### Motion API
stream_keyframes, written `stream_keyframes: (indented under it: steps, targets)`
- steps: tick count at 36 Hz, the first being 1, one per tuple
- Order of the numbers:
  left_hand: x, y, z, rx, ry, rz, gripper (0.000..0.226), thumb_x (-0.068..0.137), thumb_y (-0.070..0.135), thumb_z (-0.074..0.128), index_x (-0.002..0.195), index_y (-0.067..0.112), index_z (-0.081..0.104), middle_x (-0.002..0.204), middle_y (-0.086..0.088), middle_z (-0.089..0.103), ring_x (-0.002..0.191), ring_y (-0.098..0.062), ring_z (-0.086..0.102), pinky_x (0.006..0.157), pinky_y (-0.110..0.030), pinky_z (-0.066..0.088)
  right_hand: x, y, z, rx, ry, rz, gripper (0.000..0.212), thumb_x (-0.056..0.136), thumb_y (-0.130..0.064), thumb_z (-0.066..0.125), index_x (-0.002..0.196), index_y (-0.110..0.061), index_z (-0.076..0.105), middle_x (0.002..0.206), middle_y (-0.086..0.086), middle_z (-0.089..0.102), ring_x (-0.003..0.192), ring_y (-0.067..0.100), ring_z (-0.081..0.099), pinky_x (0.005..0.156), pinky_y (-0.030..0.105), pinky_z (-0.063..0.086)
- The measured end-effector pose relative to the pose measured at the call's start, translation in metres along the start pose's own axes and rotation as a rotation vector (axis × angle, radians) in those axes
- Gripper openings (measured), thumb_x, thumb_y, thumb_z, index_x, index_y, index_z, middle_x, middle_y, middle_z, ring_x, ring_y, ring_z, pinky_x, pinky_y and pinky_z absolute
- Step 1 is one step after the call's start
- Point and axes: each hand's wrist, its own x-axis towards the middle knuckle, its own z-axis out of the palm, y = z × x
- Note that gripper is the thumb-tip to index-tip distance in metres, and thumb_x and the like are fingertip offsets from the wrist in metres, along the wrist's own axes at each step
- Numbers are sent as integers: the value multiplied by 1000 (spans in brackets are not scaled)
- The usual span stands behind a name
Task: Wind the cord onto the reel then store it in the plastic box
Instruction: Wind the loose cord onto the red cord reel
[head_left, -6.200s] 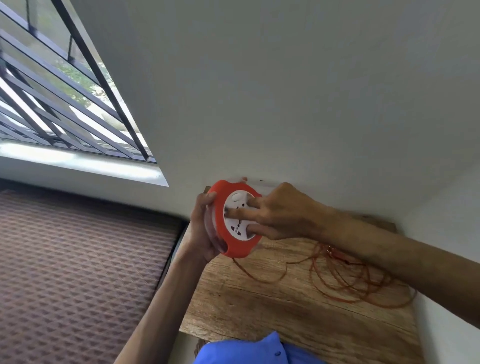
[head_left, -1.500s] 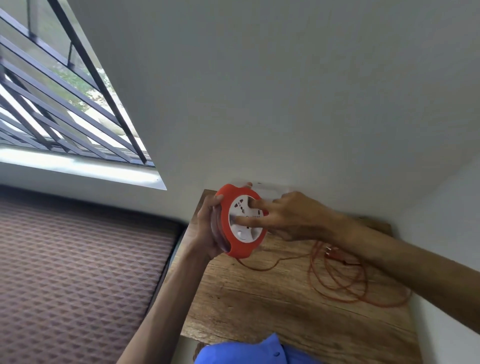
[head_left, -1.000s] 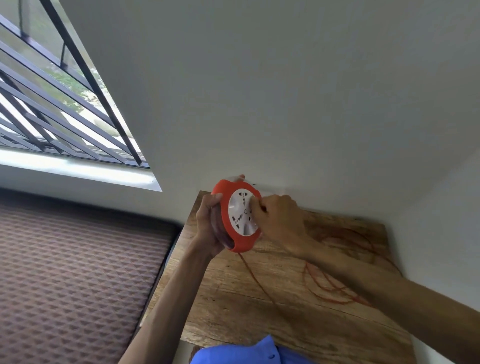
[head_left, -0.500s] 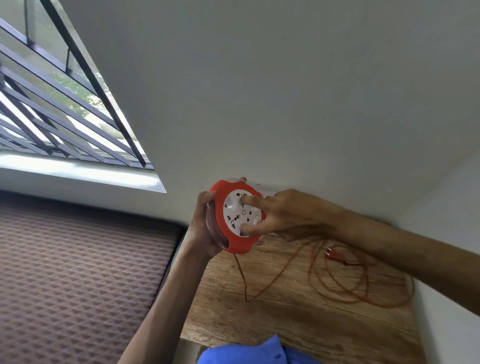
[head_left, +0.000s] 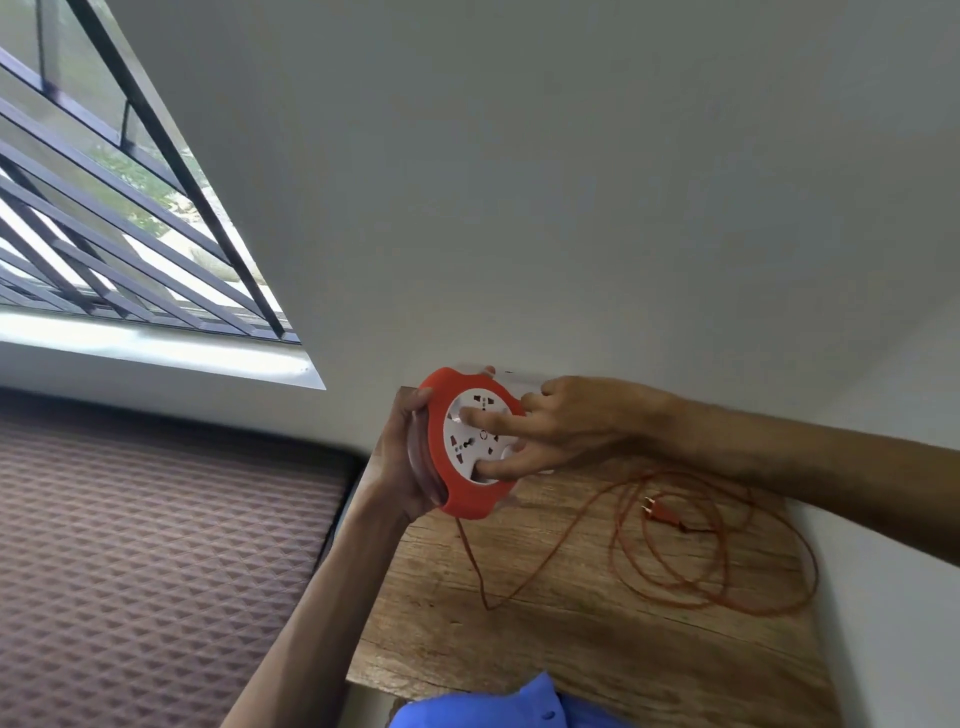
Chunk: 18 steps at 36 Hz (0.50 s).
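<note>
The reel (head_left: 470, 441), red-rimmed with a white socket face, was held upright above the left end of the wooden tabletop (head_left: 597, 639). The left hand (head_left: 402, 467) was closed around its rim from behind. The right hand (head_left: 558, 428) lay mostly open across the socket face, fingers pressing into it, apparently turning it. Compared with half a second before, the plug (head_left: 660, 512) lay a little nearer the reel, which suggests cord (head_left: 727, 587) was being drawn in. Several loose orange loops still lay on the tabletop at the right, one strand rising to the reel's underside, so winding was judged well short of complete. No plastic box was identifiable. No brand or legible writing could be made out on the reel face.
</note>
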Motion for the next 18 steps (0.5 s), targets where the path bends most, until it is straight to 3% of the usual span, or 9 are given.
stream_keyframes:
  steps: [4, 8, 13, 16, 18]
  targets:
    - [-4, 2, 3, -10, -3, -4, 97, 93, 64, 67, 171, 14, 40, 148, -26, 58, 128, -46, 61, 103, -61, 53, 4, 1, -3, -23, 12, -22, 57, 102, -11, 15, 152, -24, 38, 153, 32, 42, 73, 42, 71, 51, 40, 62]
    - [-6, 2, 4, 1, 5, -30, 96, 94, 64, 66, 172, 15, 38, 153, -29, 51, 130, -48, 57, 106, -64, 47, 5, 4, -4, -96, 37, -48, 53, 104, -8, 36, 152, -29, 39, 156, 29, 42, 75, 34, 71, 57, 35, 61]
    - [-6, -2, 4, -20, -9, -20, 95, 91, 65, 72, 167, 13, 49, 152, -31, 57, 130, -50, 61, 104, -62, 53, 9, 4, -3, -162, 108, -83, 47, 111, -8, 28, 152, -30, 38, 137, 27, 57, 69, 28, 71, 60, 32, 60]
    - [-7, -4, 13, -14, -8, 0, 100, 84, 65, 77, 165, 12, 51, 159, -40, 46, 139, -55, 47, 110, -67, 42, 12, -3, -4, -108, 146, 85, 45, 115, -42, 30, 150, -18, 48, 100, 15, 72, 55, 23, 65, 53, 30, 55]
    - [-6, -4, 23, -29, 17, 60, 106, 83, 62, 78, 168, 8, 44, 157, -35, 47, 138, -53, 46, 111, -66, 40, 24, -15, -4, 76, 185, 443, 69, 106, -68, 34, 128, -12, 67, 81, 8, 74, 53, 23, 64, 51, 29, 51]
